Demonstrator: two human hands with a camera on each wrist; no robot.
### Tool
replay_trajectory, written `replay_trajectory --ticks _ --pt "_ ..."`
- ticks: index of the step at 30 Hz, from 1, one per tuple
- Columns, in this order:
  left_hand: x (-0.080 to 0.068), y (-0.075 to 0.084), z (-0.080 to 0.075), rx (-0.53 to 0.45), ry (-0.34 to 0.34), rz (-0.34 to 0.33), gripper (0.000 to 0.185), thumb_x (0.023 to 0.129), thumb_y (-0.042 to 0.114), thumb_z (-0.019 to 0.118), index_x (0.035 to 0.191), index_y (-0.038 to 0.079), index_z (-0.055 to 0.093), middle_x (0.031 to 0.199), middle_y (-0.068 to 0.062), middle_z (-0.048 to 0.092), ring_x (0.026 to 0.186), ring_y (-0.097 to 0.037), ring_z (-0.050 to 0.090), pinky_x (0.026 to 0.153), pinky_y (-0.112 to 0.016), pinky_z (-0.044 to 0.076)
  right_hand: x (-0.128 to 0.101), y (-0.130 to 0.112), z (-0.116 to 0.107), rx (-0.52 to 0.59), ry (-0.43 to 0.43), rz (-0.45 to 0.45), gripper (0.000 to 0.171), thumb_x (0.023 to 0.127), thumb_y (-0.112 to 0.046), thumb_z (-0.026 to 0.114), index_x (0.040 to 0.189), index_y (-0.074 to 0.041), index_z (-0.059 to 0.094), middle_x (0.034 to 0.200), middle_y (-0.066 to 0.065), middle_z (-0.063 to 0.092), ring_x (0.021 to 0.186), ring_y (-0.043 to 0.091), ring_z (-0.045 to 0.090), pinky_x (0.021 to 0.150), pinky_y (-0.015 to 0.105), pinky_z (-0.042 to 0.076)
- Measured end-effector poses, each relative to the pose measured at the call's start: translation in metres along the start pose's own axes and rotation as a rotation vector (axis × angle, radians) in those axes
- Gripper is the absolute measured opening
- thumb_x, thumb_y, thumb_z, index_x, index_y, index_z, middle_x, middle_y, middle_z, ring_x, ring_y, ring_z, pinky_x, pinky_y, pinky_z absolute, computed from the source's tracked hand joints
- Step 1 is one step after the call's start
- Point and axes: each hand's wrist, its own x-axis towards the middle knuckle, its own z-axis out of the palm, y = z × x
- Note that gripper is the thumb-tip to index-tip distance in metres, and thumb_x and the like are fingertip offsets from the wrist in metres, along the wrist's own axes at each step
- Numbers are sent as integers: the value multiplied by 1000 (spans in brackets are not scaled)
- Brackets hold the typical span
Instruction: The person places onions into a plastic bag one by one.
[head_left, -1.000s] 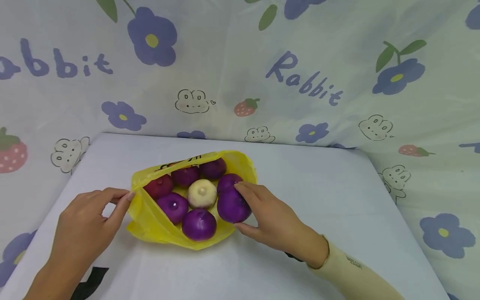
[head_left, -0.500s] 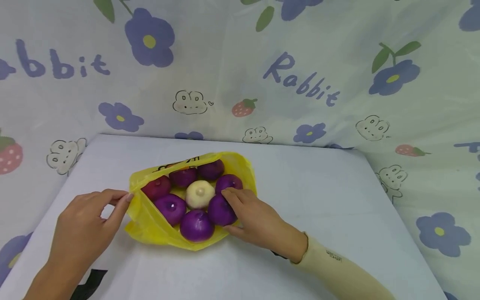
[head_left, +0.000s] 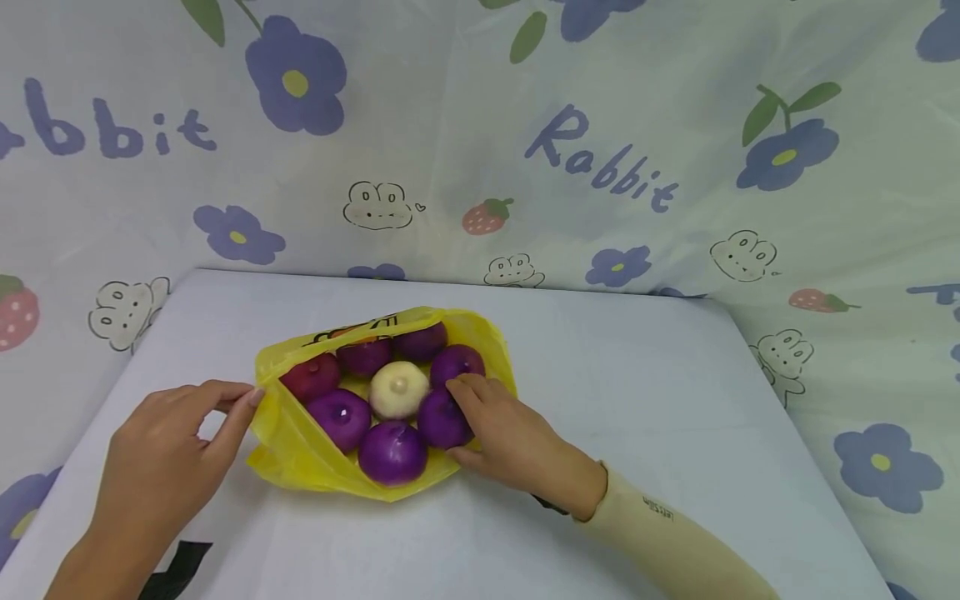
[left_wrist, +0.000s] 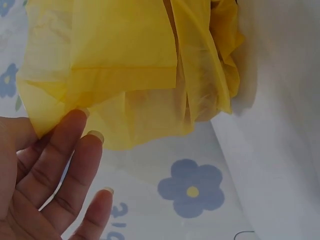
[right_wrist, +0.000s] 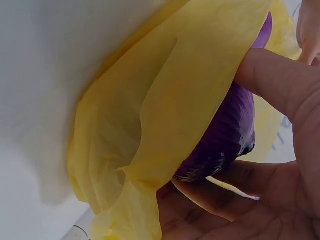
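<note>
The right hand [head_left: 517, 446] covers part of the onion [head_left: 442, 418] under it, and the bag [head_left: 300, 450] hides that onion's lower side in the right wrist view. Black print on the bag's far rim is folded, unreadable. The left forearm is cut by the bottom edge.

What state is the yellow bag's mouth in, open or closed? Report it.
Open. The yellow bag lies spread on the table, its round purple and white pieces exposed, the left hand pinching its edge.

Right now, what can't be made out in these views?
- Black print on the yellow plastic bag: head view, folded under its rim, unreadable.
- Purple round onion held by the right hand: right wrist view, mostly behind bag film.
- Left hand: left wrist view, thumb out of sight, pinch unconfirmed.
- Black mark on the white table: head view, cut by bottom edge.
</note>
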Motion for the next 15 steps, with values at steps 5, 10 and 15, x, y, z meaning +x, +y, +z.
replay_trajectory --ticks 5,10,15 --pt "0 -1 0 -3 8 9 27 82 9 86 105 -1 75 88 -20 75 92 -46 64 67 -63 56 0 0 2 4 -9 21 79 88 -33 87 149 -2 48 139 15 50 125 26 56 100 35 57" --pt "0 -3 0 -9 6 21 25 83 10 85 104 0 76 87 -18 75 90 -44 65 65 -55 57 0 0 4 8 -16 32 79 88 -33 88 148 -3 48 135 14 49 119 25 57 98 34 57" --pt "1 -3 -1 -12 -3 3 26 83 9 85 105 -1 75 88 -19 75 92 -46 64 67 -63 56 1 1 5 10 -32 49 79 88 -34 88 149 -3 48 135 14 49 119 25 56 99 34 57"
